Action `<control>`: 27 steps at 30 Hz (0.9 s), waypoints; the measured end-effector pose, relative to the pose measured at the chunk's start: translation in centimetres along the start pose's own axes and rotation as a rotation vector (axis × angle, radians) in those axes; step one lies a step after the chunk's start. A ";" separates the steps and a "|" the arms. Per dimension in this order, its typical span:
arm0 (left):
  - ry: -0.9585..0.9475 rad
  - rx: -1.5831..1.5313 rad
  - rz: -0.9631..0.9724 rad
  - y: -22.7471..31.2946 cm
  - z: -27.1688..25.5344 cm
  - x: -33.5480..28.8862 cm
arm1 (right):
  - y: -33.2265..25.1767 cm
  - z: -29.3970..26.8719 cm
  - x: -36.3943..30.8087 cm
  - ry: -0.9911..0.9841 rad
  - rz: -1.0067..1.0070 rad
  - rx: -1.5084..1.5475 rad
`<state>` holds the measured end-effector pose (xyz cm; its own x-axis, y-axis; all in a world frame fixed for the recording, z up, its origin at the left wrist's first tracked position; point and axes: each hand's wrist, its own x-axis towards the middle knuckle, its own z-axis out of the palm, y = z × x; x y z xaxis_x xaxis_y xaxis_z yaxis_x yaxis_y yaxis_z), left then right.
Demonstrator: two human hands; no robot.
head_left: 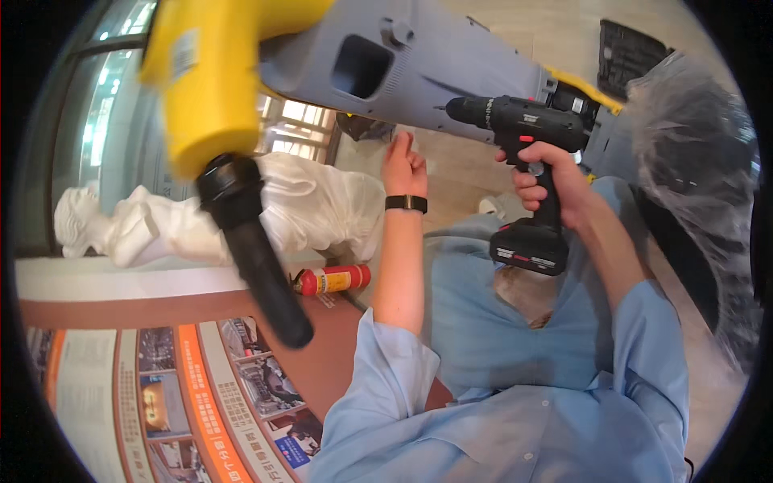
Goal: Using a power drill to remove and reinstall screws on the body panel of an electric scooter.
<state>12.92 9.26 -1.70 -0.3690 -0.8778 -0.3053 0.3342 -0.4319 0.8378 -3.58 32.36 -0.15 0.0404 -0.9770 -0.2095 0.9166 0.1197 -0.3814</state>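
My right hand (564,181) is wrapped round the grip of a black cordless drill (523,121), whose chuck and thin bit point left at a large grey machine arm (451,60). The drill's battery (529,245) hangs at the bottom of the grip. To the left of the bit, my left hand (404,167) is raised just below the grey arm, a dark band on its wrist. Its fingers are curled and pressed together; anything small between them cannot be made out. A yellow end piece (213,88) with a black cylindrical attachment (258,249) joins the grey arm's left end.
A white statue (201,213) lies along the left, with a red fire extinguisher (332,279) close to it. Clear plastic wrapping (692,153) covers something dark at the right. A black tool case (632,56) lies on the floor behind. A printed panel (173,394) fills the lower left.
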 end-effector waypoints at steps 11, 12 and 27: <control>-0.123 -0.263 -0.026 0.6 1.4 3.1 | 0.6 -3.0 3.0 0.133 0.019 -0.082; -0.118 -0.262 -0.035 0.2 1.3 3.3 | 0.5 -3.1 3.0 0.160 -0.001 -0.100; 0.404 -0.064 -0.494 -11.7 -2.3 7.9 | 1.7 -9.7 4.2 0.663 -0.032 -0.167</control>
<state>8.07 6.89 -14.95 -0.1408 -0.5757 -0.8054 0.2637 -0.8060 0.5300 -5.73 30.17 -10.43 -0.2860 -0.6725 -0.6826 0.8376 0.1706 -0.5190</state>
